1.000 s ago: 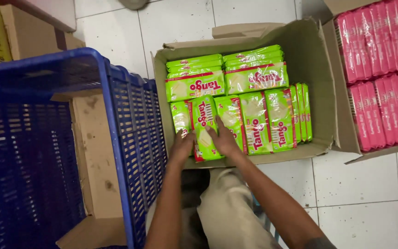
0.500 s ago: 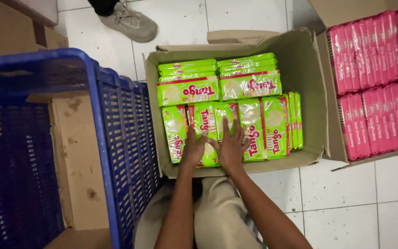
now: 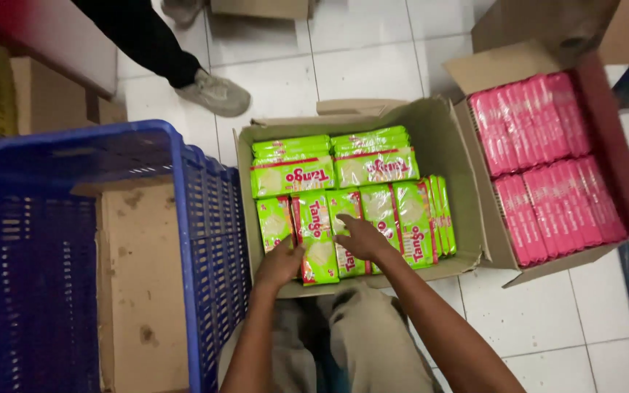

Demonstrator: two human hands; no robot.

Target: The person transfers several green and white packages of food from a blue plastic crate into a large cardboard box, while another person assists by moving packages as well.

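Green packs (image 3: pixel 318 244), standing in the nearly full carton (image 3: pixel 445 145) at 12 o'clock, are pinched by the left hand (image 3: pixel 279 266) and pressed by the right hand's (image 3: pixel 362 240) spread fingers, none lifted yet.

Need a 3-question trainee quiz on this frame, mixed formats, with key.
1. True or false: the left hand and right hand both rest on green packets in the middle carton.
2. The carton on the right holds packets of which colour? A) pink B) yellow C) white
3. Fill in: the blue crate has a sheet of ____ lying inside.

Key: 1 true; 2 A; 3 cardboard.
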